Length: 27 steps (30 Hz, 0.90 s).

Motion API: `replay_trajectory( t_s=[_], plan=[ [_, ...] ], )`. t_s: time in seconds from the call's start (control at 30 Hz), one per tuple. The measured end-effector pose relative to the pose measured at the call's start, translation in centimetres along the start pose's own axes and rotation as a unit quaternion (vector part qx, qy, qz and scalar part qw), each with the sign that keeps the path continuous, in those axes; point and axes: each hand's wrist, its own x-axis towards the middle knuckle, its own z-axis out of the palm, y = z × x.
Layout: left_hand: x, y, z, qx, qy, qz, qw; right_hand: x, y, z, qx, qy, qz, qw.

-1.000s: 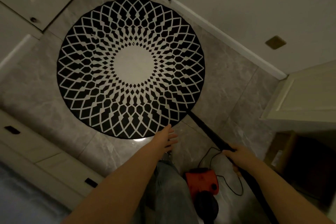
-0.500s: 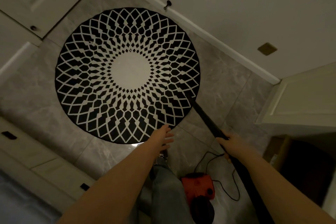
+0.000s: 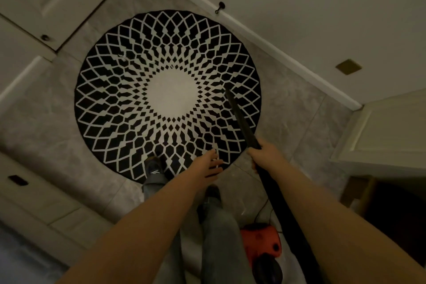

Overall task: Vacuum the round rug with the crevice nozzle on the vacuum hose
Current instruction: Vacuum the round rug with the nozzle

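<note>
We see the round rug (image 3: 168, 97), black w/ white lattice & a pale centre disc, lying flat on the grey tile floor (image 3: 288, 108). The right hand (image 3: 265, 154) has its grip clamped round the black crevice nozzle (image 3: 242, 120), approx. where nozzle meets the vacuum hose (image 3: 288, 219); the nozzle runs up toward 11 o'clock from the hand, tip over the rug's pattern at approx. 3 o'clock of the centre disc; we can't tell if the tip touches the pile. The left hand (image 3: 207, 166) is empty, fingers apart, hanging over the rug's edge at 5 o'clock. 1 shoe (image 3: 153, 168) stands on the rug at 6 o'clock. The orange vacuum body (image 3: 260, 244) sits on the floor behind, at 5 o'clock from the rug.
</note>
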Motion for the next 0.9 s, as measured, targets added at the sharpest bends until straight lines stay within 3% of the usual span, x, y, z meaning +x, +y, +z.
replay_trajectory(
  t_s=[0.23, 0.37, 0.5, 0.73, 0.8, 0.9],
  plan=[
    [0.8, 7.0, -5.0, 0.036, -0.021, -0.002, 0.999, 3.1, -8.3, 4.2, 0.024, 0.035, -0.018, 0.999],
    [1.1, 11.5, -8.2, 0.026, -0.012, 0.002, 1.0, 5.4, -12.2, 6.8, -0.035, 0.055, -0.04, 0.997],
    [1.7, 15.1, -11.2, 0.018, -0.006, 0.012, 1.0, 6.7, -16.1, 9.9, -0.052, 0.027, -0.006, 0.998],
    [3.7, 18.3, -16.7, -0.012, 0.015, 0.037, 0.999, 8.4, -21.1, 15.4, -0.131, -0.067, -0.035, 0.988],
    [4.1, 18.8, -18.3, -0.025, 0.022, 0.036, 0.999, 8.9, -21.9, 16.6, -0.199, -0.052, -0.056, 0.977],
    [4.2, 19.2, -20.5, -0.031, 0.027, 0.035, 0.999, 10.2, -22.1, 17.5, -0.199, -0.015, -0.063, 0.978]
  ],
)
